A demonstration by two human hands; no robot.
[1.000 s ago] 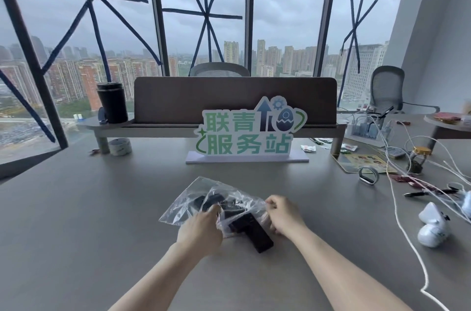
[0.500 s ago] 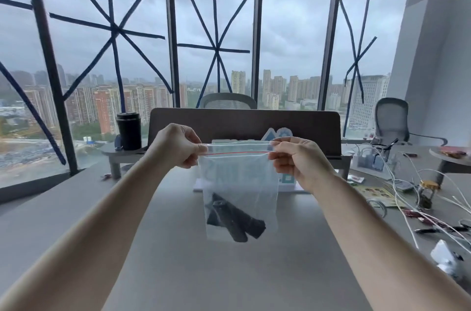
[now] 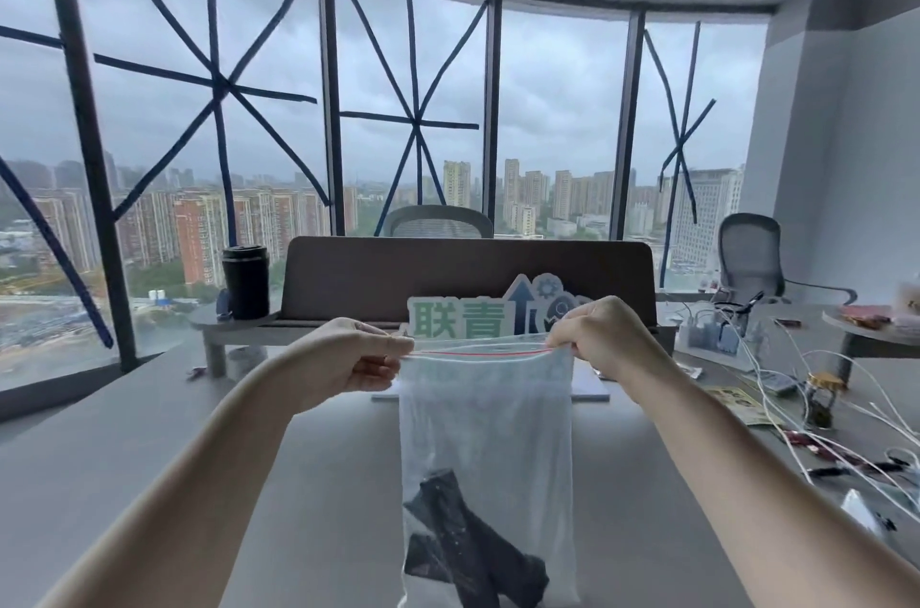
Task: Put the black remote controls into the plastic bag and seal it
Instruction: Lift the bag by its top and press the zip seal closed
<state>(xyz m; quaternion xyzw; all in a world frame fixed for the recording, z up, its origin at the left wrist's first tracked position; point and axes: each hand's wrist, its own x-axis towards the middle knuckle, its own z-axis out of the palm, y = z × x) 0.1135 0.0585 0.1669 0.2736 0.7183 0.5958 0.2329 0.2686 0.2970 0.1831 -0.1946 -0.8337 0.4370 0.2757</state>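
A clear plastic bag (image 3: 485, 428) with a red zip line along its top hangs upright in the air above the grey table (image 3: 149, 458). My left hand (image 3: 351, 361) pinches its top left corner. At the top right corner, my right hand (image 3: 605, 338) pinches the other end, and the zip strip is stretched taut between them. Black remote controls (image 3: 463, 547) lie crossed at the bottom of the bag. Whether the zip is fully pressed together I cannot tell.
Behind the bag stand a green-lettered sign (image 3: 463, 321) and a brown desk divider (image 3: 468, 279). A black cup (image 3: 245, 281) sits on a shelf at the left. White cables (image 3: 806, 388) and small items crowd the table's right side. An office chair (image 3: 751, 259) is far right.
The bag went from lying on the table with a remote at its mouth to hanging upright, held by both top corners. Since half a second ago my hands have spread slightly wider.
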